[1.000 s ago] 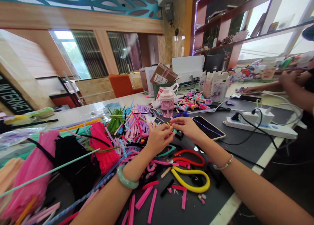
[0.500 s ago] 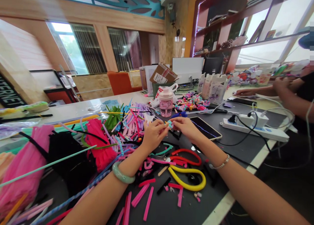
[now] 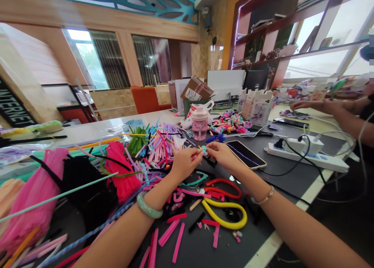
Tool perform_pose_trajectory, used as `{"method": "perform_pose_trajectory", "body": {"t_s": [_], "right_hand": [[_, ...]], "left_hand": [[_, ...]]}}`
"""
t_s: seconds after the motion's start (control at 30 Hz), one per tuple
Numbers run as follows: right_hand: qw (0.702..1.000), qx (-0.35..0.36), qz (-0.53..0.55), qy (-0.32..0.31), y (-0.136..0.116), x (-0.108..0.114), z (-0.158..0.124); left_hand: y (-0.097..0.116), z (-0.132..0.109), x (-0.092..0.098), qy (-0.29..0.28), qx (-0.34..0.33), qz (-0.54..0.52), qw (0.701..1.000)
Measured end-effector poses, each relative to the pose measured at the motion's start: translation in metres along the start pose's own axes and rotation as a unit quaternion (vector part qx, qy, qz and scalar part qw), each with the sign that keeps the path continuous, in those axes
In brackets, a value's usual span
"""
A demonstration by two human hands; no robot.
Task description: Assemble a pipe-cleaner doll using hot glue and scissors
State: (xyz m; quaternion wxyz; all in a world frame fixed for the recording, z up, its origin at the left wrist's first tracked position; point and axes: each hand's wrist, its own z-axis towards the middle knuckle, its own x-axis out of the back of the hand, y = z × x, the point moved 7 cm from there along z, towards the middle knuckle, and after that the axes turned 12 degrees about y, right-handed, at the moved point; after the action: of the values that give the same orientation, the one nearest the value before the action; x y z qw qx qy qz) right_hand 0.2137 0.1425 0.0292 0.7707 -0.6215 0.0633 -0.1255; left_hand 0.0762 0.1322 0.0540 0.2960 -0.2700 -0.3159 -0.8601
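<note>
Above the middle of the table, my left hand (image 3: 185, 161) and my right hand (image 3: 219, 153) meet at a small light-blue pipe-cleaner piece (image 3: 203, 149). Both have their fingertips pinched on it, and the fingers partly hide its shape. A bit of yellow shows at its left side. Just behind the right hand lies a dark blue fuzzy piece (image 3: 215, 138). Below the hands rest scissors with a red handle loop (image 3: 223, 187) and a yellow handle loop (image 3: 244, 217). Cut pink pipe-cleaner pieces (image 3: 178, 242) are scattered nearby.
Bundles of pink (image 3: 37, 194), black (image 3: 84, 182) and green (image 3: 136, 141) pipe cleaners crowd the left. A pink cup (image 3: 200, 124) stands behind my hands. A phone (image 3: 245, 154) and a power strip (image 3: 306, 157) with cables lie right. A co-worker's arms (image 3: 330, 108) reach in far right.
The whole view has shifted slightly. My hands stay together on the light-blue piece, with small finger movements. The co-worker's hand at the far right has lifted, showing small purple-grey pieces below.
</note>
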Motion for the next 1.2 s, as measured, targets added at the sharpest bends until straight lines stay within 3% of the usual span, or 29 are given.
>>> {"method": "perform_pose_trajectory", "body": {"t_s": [0.53,1.2], "right_hand": [[0.997,0.059,-0.051,0.011,-0.001,0.004,0.004],[0.961,0.210,-0.176,0.024,-0.031,0.006,-0.006]], "left_hand": [[-0.002,0.001,0.004,0.053,-0.005,-0.033,0.998],[0.005,-0.004,-0.004,0.026,-0.067,0.014,0.997]]}}
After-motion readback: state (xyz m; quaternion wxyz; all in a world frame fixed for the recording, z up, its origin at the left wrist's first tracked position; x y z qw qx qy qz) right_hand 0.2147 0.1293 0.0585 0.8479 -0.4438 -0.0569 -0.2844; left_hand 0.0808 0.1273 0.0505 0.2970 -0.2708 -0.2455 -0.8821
